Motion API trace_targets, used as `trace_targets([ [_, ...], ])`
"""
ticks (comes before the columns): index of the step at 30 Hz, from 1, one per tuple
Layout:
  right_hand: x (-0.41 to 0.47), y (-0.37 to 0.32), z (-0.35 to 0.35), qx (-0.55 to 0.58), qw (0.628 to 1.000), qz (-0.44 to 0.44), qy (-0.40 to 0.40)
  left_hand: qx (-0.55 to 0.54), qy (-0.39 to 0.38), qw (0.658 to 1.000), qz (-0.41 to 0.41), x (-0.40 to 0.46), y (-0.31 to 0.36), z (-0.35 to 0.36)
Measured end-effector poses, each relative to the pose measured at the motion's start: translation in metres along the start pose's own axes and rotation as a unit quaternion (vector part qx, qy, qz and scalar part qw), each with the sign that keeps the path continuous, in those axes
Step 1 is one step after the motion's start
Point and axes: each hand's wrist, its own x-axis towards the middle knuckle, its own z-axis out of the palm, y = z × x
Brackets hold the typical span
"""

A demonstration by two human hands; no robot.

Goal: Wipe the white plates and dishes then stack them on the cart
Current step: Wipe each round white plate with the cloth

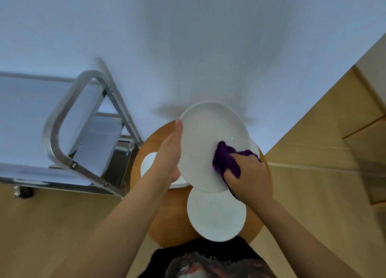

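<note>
Left grip (170,152) — thumb on rim, holding large white plate (211,140) tilted above round wooden worktop (158,219); right grip (248,177) bunches purple cloth (226,159) against plate face. Second plate (216,215) lies below — steel cart (62,119) left.

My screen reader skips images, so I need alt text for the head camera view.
A left hand holds a white plate tilted while the right hand rubs it with a purple cloth. More white plates lie on the round wooden table; a metal cart stands left.
</note>
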Motion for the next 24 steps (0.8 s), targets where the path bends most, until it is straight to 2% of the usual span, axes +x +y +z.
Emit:
trace_targets([
  [2,-0.001,-0.011,-0.004,0.148,0.984,0.081,0.064,0.011,0.028,1.0,-0.003,-0.001,-0.007,-0.002],
  [3,-0.002,-0.02,-0.006,0.193,0.972,0.087,0.1,0.014,0.028,1.0,-0.004,0.0,-0.01,-0.003],
  [4,-0.003,-0.03,-0.007,0.192,0.974,0.057,0.108,0.008,0.018,1.0,-0.006,-0.001,-0.012,-0.001],
  [6,-0.006,-0.048,-0.001,0.117,0.992,-0.039,0.006,-0.017,0.0,1.0,-0.019,-0.003,-0.014,0.003],
  [8,-0.009,-0.059,0.011,0.011,0.989,-0.094,-0.114,-0.028,0.01,0.999,-0.031,-0.006,-0.014,0.007],
  [9,-0.007,-0.06,0.015,-0.02,0.986,-0.104,-0.128,-0.029,0.017,0.999,-0.026,-0.007,-0.014,0.008],
  [13,0.019,-0.05,0.009,-0.046,0.984,-0.162,-0.065,0.004,0.015,1.0,0.008,-0.009,-0.013,0.007],
  [17,0.044,-0.03,-0.003,-0.106,0.962,-0.25,-0.037,0.013,0.014,1.0,0.018,-0.015,-0.01,0.005],
  [19,0.053,-0.021,-0.01,-0.134,0.967,-0.215,-0.01,0.007,0.029,0.999,0.036,-0.017,-0.006,0.0],
  [21,0.051,-0.015,-0.012,-0.133,0.984,-0.117,0.002,-0.008,0.06,0.997,0.051,-0.017,0.0,-0.005],
  [23,0.036,-0.016,-0.006,-0.11,0.993,-0.03,-0.031,-0.02,0.073,0.995,0.069,-0.016,0.005,-0.006],
  [24,0.025,-0.02,-0.001,-0.094,0.994,-0.016,-0.054,-0.026,0.079,0.994,0.071,-0.015,0.007,-0.005],
])
